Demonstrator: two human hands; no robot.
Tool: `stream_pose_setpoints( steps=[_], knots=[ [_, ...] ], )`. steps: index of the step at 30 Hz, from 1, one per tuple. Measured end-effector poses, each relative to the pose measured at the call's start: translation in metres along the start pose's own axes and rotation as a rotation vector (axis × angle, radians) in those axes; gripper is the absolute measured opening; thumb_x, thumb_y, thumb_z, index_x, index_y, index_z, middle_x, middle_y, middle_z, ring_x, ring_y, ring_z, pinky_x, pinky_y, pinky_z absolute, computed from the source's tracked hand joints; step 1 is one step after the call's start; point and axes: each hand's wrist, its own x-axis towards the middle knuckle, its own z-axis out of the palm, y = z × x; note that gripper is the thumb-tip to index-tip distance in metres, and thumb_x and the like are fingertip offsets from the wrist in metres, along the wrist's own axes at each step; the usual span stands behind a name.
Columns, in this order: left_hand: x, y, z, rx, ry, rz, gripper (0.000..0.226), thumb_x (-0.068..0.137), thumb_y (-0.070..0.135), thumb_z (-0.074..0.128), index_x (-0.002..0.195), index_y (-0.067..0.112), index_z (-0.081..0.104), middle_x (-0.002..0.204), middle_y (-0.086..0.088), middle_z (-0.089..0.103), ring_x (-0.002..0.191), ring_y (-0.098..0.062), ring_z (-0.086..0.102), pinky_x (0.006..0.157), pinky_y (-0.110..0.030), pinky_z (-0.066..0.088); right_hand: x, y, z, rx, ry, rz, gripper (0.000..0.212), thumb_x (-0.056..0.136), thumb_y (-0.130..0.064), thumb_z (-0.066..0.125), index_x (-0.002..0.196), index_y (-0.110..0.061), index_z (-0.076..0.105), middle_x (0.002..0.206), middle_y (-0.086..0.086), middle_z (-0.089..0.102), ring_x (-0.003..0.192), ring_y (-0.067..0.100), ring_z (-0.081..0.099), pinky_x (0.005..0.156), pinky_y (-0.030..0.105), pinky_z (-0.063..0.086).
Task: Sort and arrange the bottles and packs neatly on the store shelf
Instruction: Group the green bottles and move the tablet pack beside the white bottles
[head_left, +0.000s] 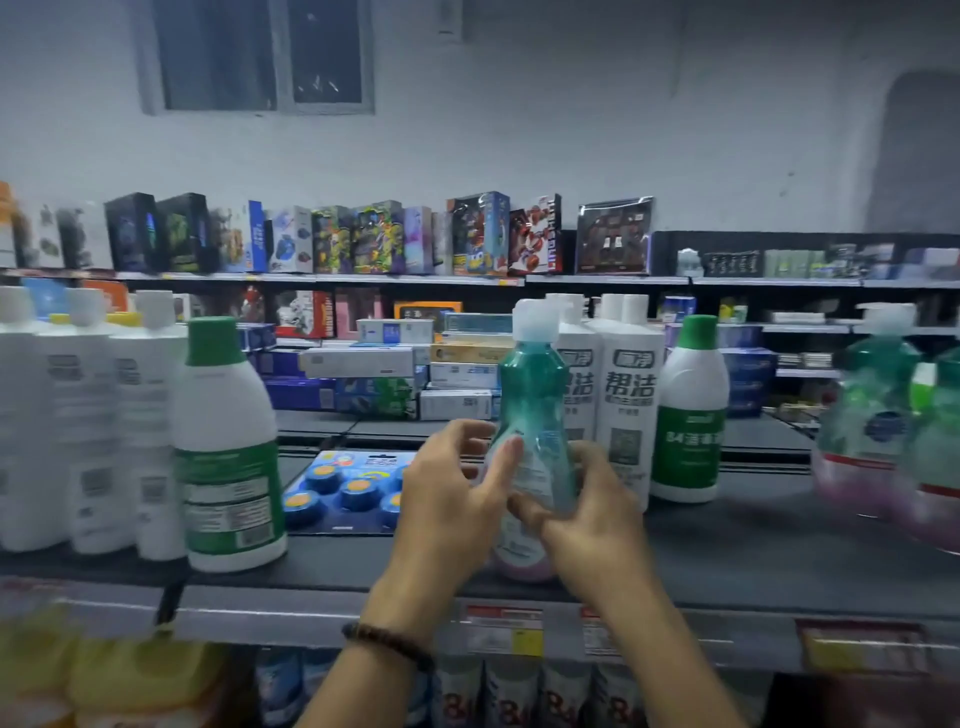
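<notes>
A teal pump bottle (532, 400) with a white top and pinkish base stands at the middle front of the dark shelf (727, 545). My left hand (452, 499) curls round its left side with the fingers loosened. My right hand (587, 514) grips its lower right side. White bottles with green caps (226, 447) (688, 415) stand to either side. Two tall white bottles (628, 395) stand just behind the teal one. A blue blister pack of round blocks (345, 491) lies flat on the shelf to the left of my hands.
Several white bottles (83, 426) crowd the shelf's left end. More teal pump bottles (878, 410) stand at the right end. Toothpaste boxes (379, 374) are stacked behind. Toy boxes (332, 239) line the far upper shelf. Price tags (504, 629) hang on the shelf's front edge.
</notes>
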Motion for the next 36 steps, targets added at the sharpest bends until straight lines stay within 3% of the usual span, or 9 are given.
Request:
stream_pose_setpoints(
  steps=[6, 9, 12, 16, 19, 22, 26, 31, 36],
  knots=[
    [0.018, 0.041, 0.033, 0.041, -0.266, -0.093, 0.057, 0.077, 0.076, 0.076, 0.113, 0.033, 0.066, 0.089, 0.011, 0.079, 0.076, 0.000, 0.075, 0.072, -0.033, 0.064, -0.015, 0.026, 0.011, -0.325, 0.325, -0.121, 0.088, 0.074, -0.064, 0.081, 0.135, -0.019, 0.038, 0.118, 0.005, 0.055, 0.099, 0.029, 0.064, 0.076, 0.047, 0.060],
    [0.023, 0.047, 0.045, 0.088, -0.313, -0.099, 0.055, 0.070, 0.069, 0.086, 0.107, 0.034, 0.065, 0.085, 0.012, 0.078, 0.073, 0.002, 0.074, 0.066, -0.026, 0.061, -0.017, 0.031, 0.000, -0.285, 0.292, -0.165, 0.092, 0.067, -0.057, 0.090, 0.131, -0.024, 0.033, 0.120, -0.001, 0.042, 0.101, 0.023, 0.058, 0.078, 0.042, 0.061],
    [0.032, 0.044, 0.049, -0.113, -0.445, -0.162, 0.052, 0.074, 0.051, 0.093, 0.112, 0.027, 0.067, 0.090, 0.003, 0.083, 0.081, -0.014, 0.080, 0.078, -0.041, 0.065, -0.020, 0.035, -0.025, -0.148, 0.145, -0.117, 0.087, 0.069, -0.050, 0.088, 0.128, -0.035, 0.026, 0.121, -0.014, 0.033, 0.102, 0.014, 0.051, 0.080, 0.036, 0.056],
    [0.040, 0.042, 0.054, -0.325, -0.701, -0.201, 0.058, 0.086, 0.033, 0.086, 0.134, 0.013, 0.059, 0.111, -0.010, 0.081, 0.104, -0.029, 0.079, 0.092, -0.047, 0.063, -0.016, 0.040, -0.054, -0.097, -0.025, 0.064, 0.087, 0.058, -0.058, 0.083, 0.126, -0.047, 0.029, 0.123, -0.017, 0.053, 0.105, 0.012, 0.062, 0.087, 0.040, 0.058],
    [0.034, 0.036, 0.069, -0.483, -0.767, -0.250, 0.057, 0.090, 0.032, 0.082, 0.133, 0.007, 0.055, 0.123, -0.020, 0.075, 0.116, -0.037, 0.073, 0.102, -0.053, 0.058, -0.017, 0.044, -0.060, -0.156, 0.083, 0.127, 0.088, 0.049, -0.067, 0.084, 0.119, -0.041, 0.037, 0.115, -0.011, 0.058, 0.096, 0.015, 0.066, 0.079, 0.039, 0.061],
    [0.022, 0.040, 0.089, -0.326, -0.778, -0.141, 0.047, 0.089, 0.031, 0.083, 0.130, 0.018, 0.062, 0.117, -0.013, 0.075, 0.108, -0.026, 0.077, 0.095, -0.047, 0.063, -0.018, 0.052, -0.072, -0.317, 0.189, 0.163, 0.100, 0.054, -0.075, 0.084, 0.128, -0.030, 0.034, 0.117, -0.003, 0.051, 0.099, 0.024, 0.066, 0.077, 0.040, 0.059],
    [0.007, 0.051, 0.123, -0.030, -0.727, 0.005, 0.066, 0.080, 0.035, 0.093, 0.135, 0.043, 0.059, 0.107, 0.006, 0.072, 0.093, -0.010, 0.076, 0.072, -0.032, 0.066, -0.010, 0.076, -0.100, -0.432, 0.242, 0.179, 0.103, 0.064, -0.077, 0.079, 0.134, -0.020, 0.030, 0.122, 0.004, 0.053, 0.107, 0.036, 0.066, 0.081, 0.043, 0.053],
    [-0.010, 0.071, 0.173, -0.065, -0.661, 0.027, 0.060, 0.078, 0.027, 0.094, 0.130, 0.030, 0.065, 0.091, 0.017, 0.069, 0.072, 0.018, 0.065, 0.061, -0.007, 0.051, 0.001, 0.102, -0.137, -0.454, 0.236, 0.197, 0.099, 0.067, -0.066, 0.082, 0.137, -0.019, 0.032, 0.125, 0.006, 0.055, 0.111, 0.038, 0.066, 0.086, 0.046, 0.057],
    [-0.010, 0.079, 0.218, -0.063, -0.648, 0.028, 0.057, 0.083, 0.020, 0.089, 0.134, 0.024, 0.063, 0.105, 0.017, 0.074, 0.083, 0.020, 0.065, 0.067, -0.001, 0.049, 0.015, 0.121, -0.191, -0.369, 0.117, 0.205, 0.083, 0.072, -0.053, 0.074, 0.144, -0.023, 0.044, 0.132, 0.005, 0.059, 0.124, 0.029, 0.060, 0.104, 0.042, 0.052]
  ],
)
